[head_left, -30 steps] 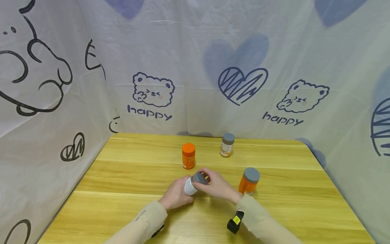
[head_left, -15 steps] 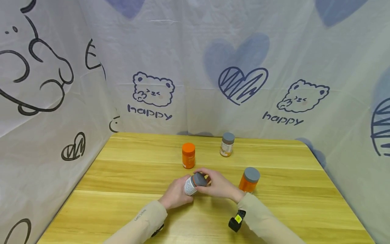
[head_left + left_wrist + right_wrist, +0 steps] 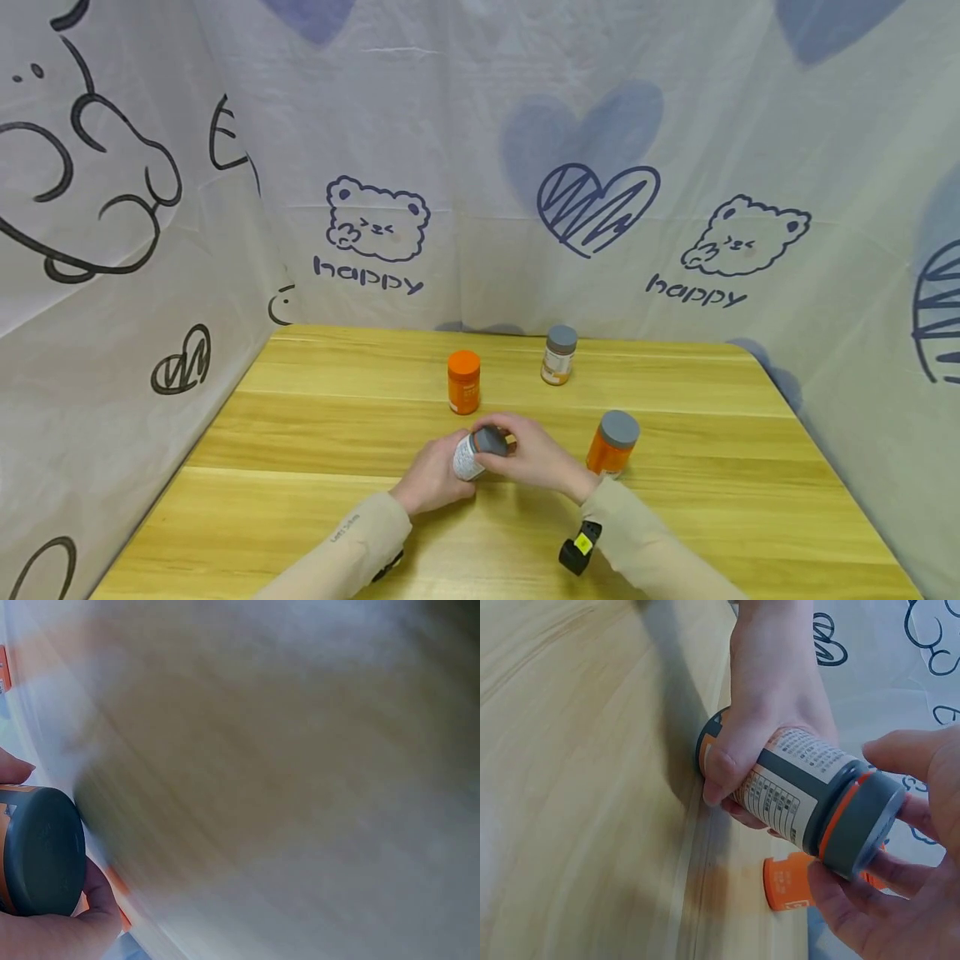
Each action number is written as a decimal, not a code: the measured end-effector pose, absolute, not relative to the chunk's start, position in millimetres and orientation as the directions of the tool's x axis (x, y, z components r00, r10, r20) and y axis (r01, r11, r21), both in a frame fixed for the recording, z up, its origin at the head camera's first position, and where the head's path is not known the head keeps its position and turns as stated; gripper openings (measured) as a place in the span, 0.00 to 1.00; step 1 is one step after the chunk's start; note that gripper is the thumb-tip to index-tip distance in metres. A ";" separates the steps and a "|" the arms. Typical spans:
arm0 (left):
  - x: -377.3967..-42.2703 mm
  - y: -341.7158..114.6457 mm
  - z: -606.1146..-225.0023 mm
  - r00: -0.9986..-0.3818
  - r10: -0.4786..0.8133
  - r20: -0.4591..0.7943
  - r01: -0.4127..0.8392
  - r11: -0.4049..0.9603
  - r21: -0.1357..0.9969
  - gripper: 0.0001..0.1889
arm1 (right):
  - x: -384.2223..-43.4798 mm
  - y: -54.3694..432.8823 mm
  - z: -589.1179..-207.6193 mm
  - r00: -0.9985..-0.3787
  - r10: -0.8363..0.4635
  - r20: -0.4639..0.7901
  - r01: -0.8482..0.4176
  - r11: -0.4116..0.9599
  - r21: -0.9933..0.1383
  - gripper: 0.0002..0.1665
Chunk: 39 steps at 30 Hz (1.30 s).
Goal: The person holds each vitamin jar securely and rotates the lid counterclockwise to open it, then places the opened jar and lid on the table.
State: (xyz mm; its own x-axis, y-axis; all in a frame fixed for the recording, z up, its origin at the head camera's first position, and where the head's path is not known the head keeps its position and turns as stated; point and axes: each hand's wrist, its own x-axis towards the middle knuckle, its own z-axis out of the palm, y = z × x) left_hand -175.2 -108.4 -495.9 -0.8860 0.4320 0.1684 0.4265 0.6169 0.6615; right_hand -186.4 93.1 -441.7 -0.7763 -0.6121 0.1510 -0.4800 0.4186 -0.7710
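Observation:
My left hand [image 3: 435,479] grips a white-labelled pill bottle [image 3: 465,462] over the middle of the table. The bottle leans over to the right, its grey cap [image 3: 491,441] towards my right hand [image 3: 534,454]. In the right wrist view, the thumb and fingers of that hand stand around the cap's rim, and an orange ring [image 3: 841,814] shows below the cap. Left-hand fingers wrap the printed body there. The left wrist view catches only the bottle's dark round base [image 3: 49,851] and parts of the left hand's fingers.
Just beyond the hands stands an orange bottle with an orange cap [image 3: 464,383]. A smaller grey-capped bottle [image 3: 558,357] is near the back edge. Beside the right forearm stands an orange bottle with a grey cap [image 3: 612,446]. Printed cloth [image 3: 480,275] hangs behind the wooden table [image 3: 315,417].
The right hand's thumb and fingers have shifted slightly back and forth around the cap, with the wrist turning a little. The left hand and the bottle keep nearly the same place.

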 end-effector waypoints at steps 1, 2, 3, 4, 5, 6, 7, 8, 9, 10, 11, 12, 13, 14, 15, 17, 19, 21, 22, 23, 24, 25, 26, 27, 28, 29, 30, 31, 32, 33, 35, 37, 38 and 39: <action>-175.2 -108.6 -496.3 -0.884 0.436 0.171 0.431 0.617 0.659 0.30 | -185.7 92.3 -441.6 -0.780 -0.606 0.156 -0.480 0.418 -0.771 0.21; -175.1 -108.8 -496.4 -0.883 0.437 0.170 0.432 0.617 0.658 0.30 | -185.1 91.5 -441.4 -0.782 -0.601 0.164 -0.481 0.416 -0.772 0.20; -174.9 -108.8 -496.4 -0.882 0.438 0.172 0.434 0.617 0.657 0.30 | -184.6 90.6 -441.4 -0.786 -0.595 0.168 -0.480 0.415 -0.773 0.19; -175.1 -108.8 -496.7 -0.882 0.439 0.172 0.435 0.617 0.656 0.30 | -184.2 89.6 -441.7 -0.788 -0.590 0.177 -0.483 0.413 -0.772 0.18; -175.1 -108.8 -496.6 -0.882 0.439 0.170 0.433 0.615 0.658 0.30 | -183.9 88.6 -442.1 -0.792 -0.582 0.184 -0.482 0.412 -0.773 0.17; -175.2 -108.6 -496.7 -0.882 0.439 0.172 0.434 0.616 0.657 0.30 | -183.7 87.6 -442.6 -0.796 -0.574 0.191 -0.483 0.412 -0.773 0.15; -175.6 -108.4 -497.0 -0.883 0.437 0.170 0.433 0.617 0.657 0.30 | -183.7 86.5 -443.3 -0.799 -0.566 0.201 -0.485 0.411 -0.772 0.14; -175.9 -108.1 -496.9 -0.885 0.434 0.167 0.428 0.617 0.660 0.30 | -183.9 85.4 -444.4 -0.803 -0.558 0.211 -0.489 0.412 -0.769 0.12; -176.1 -107.9 -497.1 -0.884 0.435 0.170 0.430 0.617 0.659 0.30 | -184.0 84.3 -445.6 -0.808 -0.548 0.218 -0.489 0.414 -0.768 0.10; -176.4 -107.8 -497.3 -0.884 0.434 0.171 0.430 0.617 0.659 0.30 | -184.1 83.3 -446.3 -0.813 -0.538 0.225 -0.488 0.416 -0.768 0.09; -176.6 -107.7 -497.6 -0.884 0.434 0.173 0.432 0.617 0.658 0.30 | -184.1 82.3 -446.7 -0.819 -0.527 0.227 -0.481 0.415 -0.772 0.07; -176.7 -107.5 -497.8 -0.883 0.434 0.178 0.435 0.616 0.657 0.31 | -184.1 81.4 -447.2 -0.823 -0.520 0.230 -0.477 0.413 -0.776 0.05; -177.0 -107.4 -498.0 -0.882 0.435 0.183 0.439 0.614 0.656 0.31 | -184.3 80.8 -447.7 -0.827 -0.513 0.232 -0.473 0.409 -0.780 0.04; -177.2 -107.3 -498.4 -0.880 0.436 0.187 0.442 0.613 0.655 0.31 | -184.3 80.3 -448.0 -0.832 -0.505 0.230 -0.466 0.409 -0.785 0.03; -177.3 -107.3 -498.8 -0.880 0.436 0.191 0.446 0.614 0.652 0.31 | -184.2 79.8 -447.7 -0.835 -0.500 0.228 -0.460 0.407 -0.790 0.03; -177.8 -107.1 -499.4 -0.879 0.434 0.196 0.449 0.616 0.648 0.31 | -184.2 79.2 -447.3 -0.839 -0.494 0.229 -0.453 0.401 -0.796 0.02; -178.0 -107.2 -499.4 -0.879 0.435 0.195 0.449 0.620 0.643 0.31 | -184.3 79.2 -447.3 -0.841 -0.488 0.232 -0.452 0.400 -0.797 0.04; -178.0 -107.4 -499.1 -0.880 0.435 0.190 0.447 0.625 0.640 0.32 | -184.6 79.1 -447.4 -0.846 -0.481 0.231 -0.447 0.404 -0.798 0.07; -178.0 -107.6 -499.0 -0.878 0.439 0.194 0.452 0.624 0.637 0.33 | -184.9 79.1 -447.7 -0.848 -0.478 0.229 -0.445 0.406 -0.798 0.08; -177.8 -107.7 -498.5 -0.878 0.439 0.192 0.452 0.624 0.637 0.33 | -185.1 79.4 -448.1 -0.852 -0.474 0.224 -0.438 0.408 -0.801 0.10; -177.7 -107.8 -498.2 -0.876 0.441 0.195 0.455 0.623 0.636 0.34 | -185.5 79.5 -448.7 -0.854 -0.471 0.220 -0.433 0.411 -0.802 0.11; -177.5 -107.8 -497.9 -0.876 0.440 0.195 0.455 0.623 0.636 0.34 | -185.9 79.7 -449.3 -0.856 -0.470 0.214 -0.428 0.414 -0.803 0.12; -177.3 -107.8 -497.8 -0.876 0.440 0.196 0.455 0.621 0.638 0.34 | -186.3 80.0 -450.0 -0.859 -0.468 0.208 -0.423 0.418 -0.804 0.13; -177.2 -107.8 -497.5 -0.877 0.438 0.196 0.453 0.620 0.641 0.33 | -186.5 80.5 -450.3 -0.861 -0.468 0.200 -0.416 0.420 -0.806 0.14; -176.9 -107.7 -497.4 -0.878 0.437 0.196 0.452 0.619 0.642 0.32 | -186.7 81.1 -450.7 -0.864 -0.467 0.189 -0.407 0.424 -0.809 0.14; -176.8 -107.6 -497.0 -0.882 0.432 0.190 0.443 0.620 0.647 0.31 | -186.8 81.7 -450.9 -0.867 -0.466 0.178 -0.398 0.430 -0.811 0.15; -176.7 -107.6 -497.3 -0.883 0.430 0.190 0.442 0.621 0.648 0.30 | -186.8 82.6 -450.8 -0.869 -0.466 0.168 -0.389 0.433 -0.813 0.15; -176.6 -107.5 -497.3 -0.886 0.425 0.184 0.434 0.623 0.650 0.29 | -186.9 83.4 -450.8 -0.871 -0.465 0.156 -0.380 0.439 -0.814 0.16; -176.6 -107.4 -497.5 -0.886 0.425 0.183 0.433 0.623 0.651 0.28 | -186.9 84.4 -450.6 -0.873 -0.465 0.146 -0.373 0.443 -0.815 0.17; -176.6 -107.4 -497.7 -0.888 0.423 0.179 0.429 0.625 0.652 0.28 | -187.1 85.3 -450.5 -0.874 -0.467 0.137 -0.367 0.447 -0.816 0.18; -176.5 -107.4 -498.0 -0.891 0.420 0.174 0.423 0.627 0.654 0.27 | -188.0 87.2 -450.8 -0.872 -0.472 0.127 -0.364 0.455 -0.813 0.21; -176.6 -107.4 -498.4 -0.893 0.417 0.168 0.417 0.628 0.657 0.26 | -189.2 89.0 -451.5 -0.869 -0.481 0.118 -0.367 0.463 -0.807 0.23; -176.6 -107.5 -498.3 -0.893 0.418 0.167 0.417 0.627 0.658 0.26 | -189.8 89.9 -451.9 -0.866 -0.487 0.116 -0.371 0.468 -0.802 0.23; -176.6 -107.6 -498.3 -0.895 0.415 0.165 0.413 0.627 0.661 0.26 | -190.5 90.8 -452.2 -0.862 -0.493 0.113 -0.374 0.471 -0.799 0.24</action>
